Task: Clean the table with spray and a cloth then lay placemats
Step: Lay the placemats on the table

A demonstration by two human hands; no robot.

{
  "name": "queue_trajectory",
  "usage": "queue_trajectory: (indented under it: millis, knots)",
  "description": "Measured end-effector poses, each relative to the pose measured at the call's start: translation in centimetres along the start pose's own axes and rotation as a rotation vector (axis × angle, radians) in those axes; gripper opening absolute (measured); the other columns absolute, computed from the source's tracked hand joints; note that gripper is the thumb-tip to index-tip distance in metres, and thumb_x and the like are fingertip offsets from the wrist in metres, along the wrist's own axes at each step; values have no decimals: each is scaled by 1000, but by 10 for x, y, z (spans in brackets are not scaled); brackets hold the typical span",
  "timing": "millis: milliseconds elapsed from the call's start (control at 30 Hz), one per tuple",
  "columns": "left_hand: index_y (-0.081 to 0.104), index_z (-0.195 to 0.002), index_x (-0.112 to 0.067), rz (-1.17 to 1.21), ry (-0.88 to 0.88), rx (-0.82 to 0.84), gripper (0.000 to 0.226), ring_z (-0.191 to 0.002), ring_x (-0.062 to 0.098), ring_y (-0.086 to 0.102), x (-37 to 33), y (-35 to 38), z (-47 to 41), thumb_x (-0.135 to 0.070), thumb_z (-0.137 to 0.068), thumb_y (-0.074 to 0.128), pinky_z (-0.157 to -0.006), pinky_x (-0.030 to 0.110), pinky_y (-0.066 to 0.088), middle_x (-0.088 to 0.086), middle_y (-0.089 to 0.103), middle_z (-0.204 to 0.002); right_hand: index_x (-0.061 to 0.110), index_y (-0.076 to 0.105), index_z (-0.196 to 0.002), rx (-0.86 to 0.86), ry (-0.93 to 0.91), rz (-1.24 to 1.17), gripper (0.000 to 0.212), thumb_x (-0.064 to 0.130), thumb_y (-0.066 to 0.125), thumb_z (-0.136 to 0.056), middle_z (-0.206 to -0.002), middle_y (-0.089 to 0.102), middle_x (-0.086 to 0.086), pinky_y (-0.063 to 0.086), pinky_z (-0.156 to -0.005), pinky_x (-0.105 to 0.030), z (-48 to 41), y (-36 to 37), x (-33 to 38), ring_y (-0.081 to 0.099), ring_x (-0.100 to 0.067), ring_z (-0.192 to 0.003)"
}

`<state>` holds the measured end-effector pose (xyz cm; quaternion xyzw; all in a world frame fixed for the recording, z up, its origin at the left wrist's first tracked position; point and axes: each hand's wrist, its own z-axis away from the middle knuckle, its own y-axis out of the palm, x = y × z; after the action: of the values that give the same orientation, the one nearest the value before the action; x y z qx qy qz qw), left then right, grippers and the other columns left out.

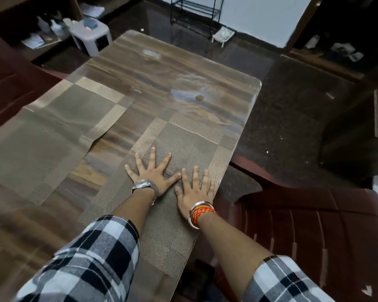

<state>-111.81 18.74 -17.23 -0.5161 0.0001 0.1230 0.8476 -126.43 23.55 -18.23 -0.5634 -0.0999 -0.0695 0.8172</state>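
Held left hand (154,174) flat, palm down, fingers splayed; held right hand (193,189) likewise, just right and slightly nearer; forearms outstretched.

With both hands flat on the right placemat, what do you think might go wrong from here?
The right placemat sits at the right edge of the table; a sideways push from the left hand or right hand might slide it toward the chair. The wet-looking streaks beyond it might dampen it if it slides forward.
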Motion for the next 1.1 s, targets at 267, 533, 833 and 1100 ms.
queue_trajectory:
  millis: [267, 533, 833, 1100]
  knots:
    - [-15, -137, -66, 13, -8, 14, 89, -139, 40, -32, 1, -3, -3, -99, -59, 13, -101, 74, -16, -14, -37, -152, 40, -14, -150, 41, 18, 6, 61, 59, 10, -97, -157, -29, 6, -23, -107, -62, -3, -4, 2, -34, -28, -141]
    - [-23, -134, -65, -29, 28, 23, 97, -138, 44, -32, 0, -1, 3, -103, -52, 14, -100, 77, -12, -11, -42, -150, 37, -12, -151, 19, 119, -35, 63, 55, 16, -98, -159, -25, 6, -19, -110, -62, 10, 1, 8, -30, -28, -143]
    - [-24, -135, -64, -35, 39, 23, 98, -140, 42, -29, -1, 1, 2, -102, -53, 14, -100, 77, -10, -10, -41, -150, 37, -10, -152, 7, 114, -43, 62, 56, 15, -98, -159, -25, 6, -19, -110, -60, 11, 1, 6, -30, -27, -143]
    - [-25, -136, -62, -50, 49, 54, 98, -139, 42, -31, -1, -2, 3, -101, -54, 13, -100, 77, -13, -8, -42, -150, 38, -12, -151, 4, 124, -40, 62, 57, 15, -98, -159, -26, 7, -20, -110, -60, 10, 3, 6, -31, -26, -143]
